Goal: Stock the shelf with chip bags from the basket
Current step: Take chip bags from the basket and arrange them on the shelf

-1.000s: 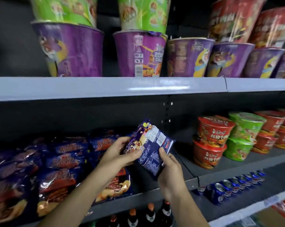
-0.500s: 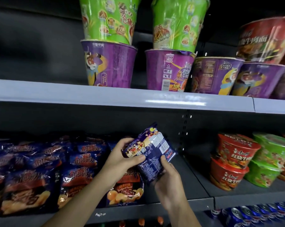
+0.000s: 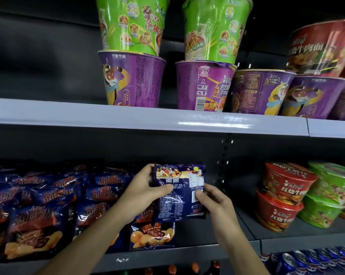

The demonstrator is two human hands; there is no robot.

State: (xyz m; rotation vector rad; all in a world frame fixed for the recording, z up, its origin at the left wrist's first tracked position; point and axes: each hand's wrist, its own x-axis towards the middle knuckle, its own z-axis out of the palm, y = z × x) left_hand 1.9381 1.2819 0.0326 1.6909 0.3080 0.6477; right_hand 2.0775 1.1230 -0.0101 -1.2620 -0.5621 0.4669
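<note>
A: Where is the chip bag (image 3: 179,192)?

B: Between both grips, upright, its printed back facing the camera. It is at the right end of the row of dark blue chip bags (image 3: 48,205) on the middle shelf (image 3: 217,237).

A: How does the left grip (image 3: 141,192) hold it?

B: It is wrapped round the bag's upper left edge, with the thumb lying across the back and the fingers curled behind.

A: And the right grip (image 3: 215,204)?

B: It pinches the right edge lower down, with the thumb on the barcode patch and the fingers behind the bag.

A: What is below it?

B: A barbecue-flavour bag (image 3: 152,234) stands at the shelf front. The held bag's bottom edge overlaps its top in this view; I cannot tell if they touch.

A: And nearby?

B: Red noodle bowls (image 3: 282,195) stand well to the right, and purple noodle cups (image 3: 132,80) are on the shelf above.
</note>
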